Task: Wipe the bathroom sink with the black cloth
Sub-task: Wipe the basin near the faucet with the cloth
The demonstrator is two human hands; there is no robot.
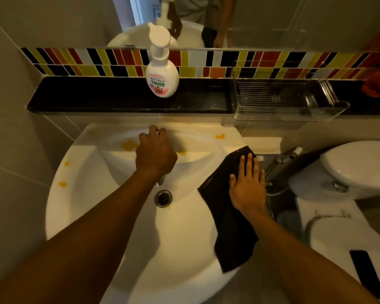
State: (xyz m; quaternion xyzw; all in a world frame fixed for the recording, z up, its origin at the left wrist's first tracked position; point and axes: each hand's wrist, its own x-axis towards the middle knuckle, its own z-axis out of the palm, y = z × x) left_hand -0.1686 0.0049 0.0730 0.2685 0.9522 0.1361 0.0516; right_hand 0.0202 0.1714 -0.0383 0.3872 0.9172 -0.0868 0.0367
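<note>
A white round sink (92,194) fills the middle of the view, with yellow-orange stains on its rim and basin and a metal drain (163,198) at the bottom. My left hand (155,153) reaches over the basin and is closed around the metal tap, which it mostly hides. The black cloth (226,227) is draped over the sink's right rim. My right hand (247,185) lies flat on the cloth's upper part, fingers spread, pressing it onto the rim.
A white soap pump bottle (162,77) stands on the black ledge (97,97) behind the sink, next to a clear plastic tray (283,110). A toilet (349,167) with a spray hose is at the right, and a black phone (367,275) lies on it.
</note>
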